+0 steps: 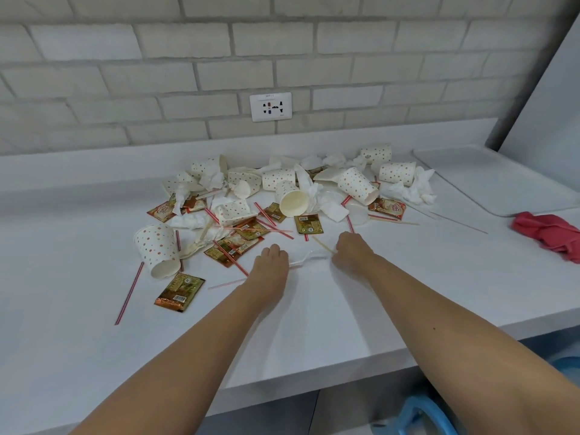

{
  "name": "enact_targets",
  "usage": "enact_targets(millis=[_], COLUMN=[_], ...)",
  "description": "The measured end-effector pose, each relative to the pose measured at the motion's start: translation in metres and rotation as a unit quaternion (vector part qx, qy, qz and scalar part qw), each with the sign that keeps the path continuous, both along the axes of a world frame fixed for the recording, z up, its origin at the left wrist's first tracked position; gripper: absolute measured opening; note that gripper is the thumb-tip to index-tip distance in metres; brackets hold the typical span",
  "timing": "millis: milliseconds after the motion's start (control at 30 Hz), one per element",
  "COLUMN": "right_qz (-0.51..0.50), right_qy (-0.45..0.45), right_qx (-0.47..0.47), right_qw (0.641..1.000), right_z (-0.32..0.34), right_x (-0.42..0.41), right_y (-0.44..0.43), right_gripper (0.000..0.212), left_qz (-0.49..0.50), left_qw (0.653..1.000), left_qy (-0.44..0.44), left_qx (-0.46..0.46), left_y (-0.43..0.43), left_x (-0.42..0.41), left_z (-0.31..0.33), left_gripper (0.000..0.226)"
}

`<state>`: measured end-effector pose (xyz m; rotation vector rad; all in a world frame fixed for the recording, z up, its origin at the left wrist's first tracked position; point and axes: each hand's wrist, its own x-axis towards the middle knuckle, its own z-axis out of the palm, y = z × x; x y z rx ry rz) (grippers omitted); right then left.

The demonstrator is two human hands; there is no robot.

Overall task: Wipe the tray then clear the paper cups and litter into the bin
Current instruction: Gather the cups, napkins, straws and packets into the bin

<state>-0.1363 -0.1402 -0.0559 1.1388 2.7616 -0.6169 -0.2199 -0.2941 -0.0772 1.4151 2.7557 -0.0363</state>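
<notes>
Several polka-dot paper cups, such as one on its side (157, 249) and another (293, 200), lie tipped among crumpled tissues (414, 191), brown sachets (179, 291) and red-striped straws (129, 293) on the white counter (314, 324). My left hand (271, 262) is knuckles up, its curled fingers hidden, beside one end of a clear plastic piece (306, 259). My right hand (353, 251) pinches a wooden stirrer (322, 245) at the plastic's other end. The white tray (489, 180) lies bare at the far right.
A red cloth (547, 235) lies bunched on the counter in front of the tray. Below the counter's front edge at the lower right stands something blue and plastic (420, 414). A wall socket (270, 106) sits in the white brick wall behind the litter.
</notes>
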Motion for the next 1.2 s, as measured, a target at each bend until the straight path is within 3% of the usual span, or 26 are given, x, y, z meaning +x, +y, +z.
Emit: enact_targets(millis=[100, 267, 333, 433, 533, 600, 700, 800, 1033, 1200], right_qz=[0.024, 0.048, 0.063, 0.082, 0.087, 0.097, 0.101, 0.1, 0.071, 0.178], right_qy=[-0.033, -0.041, -0.05, -0.064, -0.037, -0.009, 0.047, 0.069, 0.142, 0.088], right_qx=[-0.001, 0.021, 0.013, 0.002, -0.024, -0.041, -0.062, -0.065, -0.064, -0.039], right_qw=[0.999, 0.998, 0.997, 0.995, 0.995, 0.994, 0.992, 0.99, 0.985, 0.979], right_z=[0.001, -0.001, -0.001, 0.003, 0.009, 0.012, 0.013, 0.014, 0.035, 0.044], right_x=[0.003, 0.008, 0.008, 0.006, 0.001, -0.004, -0.014, -0.023, -0.049, -0.085], right_y=[-0.001, -0.006, -0.007, -0.007, -0.008, -0.013, -0.022, -0.027, -0.028, -0.07], right_gripper=[0.029, 0.011, 0.015, 0.027, 0.032, 0.033, 0.029, 0.014, 0.009, 0.015], left_qz=[-0.026, -0.051, -0.032, 0.008, 0.005, 0.011, 0.018, 0.014, -0.002, -0.018], left_qw=[0.998, 0.986, 0.982, 0.982, 0.986, 0.983, 0.977, 0.972, 0.98, 0.984], left_qy=[-0.034, -0.076, -0.1, -0.159, -0.164, -0.182, -0.211, -0.236, -0.2, -0.174], left_qx=[0.046, 0.141, 0.156, 0.106, 0.022, 0.029, 0.025, -0.007, -0.023, -0.043], left_y=[-0.002, -0.011, -0.017, -0.029, -0.039, -0.039, -0.035, -0.035, -0.041, -0.038], left_x=[0.002, 0.0, -0.004, -0.019, -0.031, -0.031, -0.03, -0.025, -0.007, 0.0], left_z=[-0.005, 0.001, 0.007, 0.018, 0.023, 0.023, 0.024, 0.027, 0.025, 0.025], left_gripper=[0.044, 0.024, 0.018, 0.018, 0.027, 0.024, 0.01, 0.01, 0.012, 0.014])
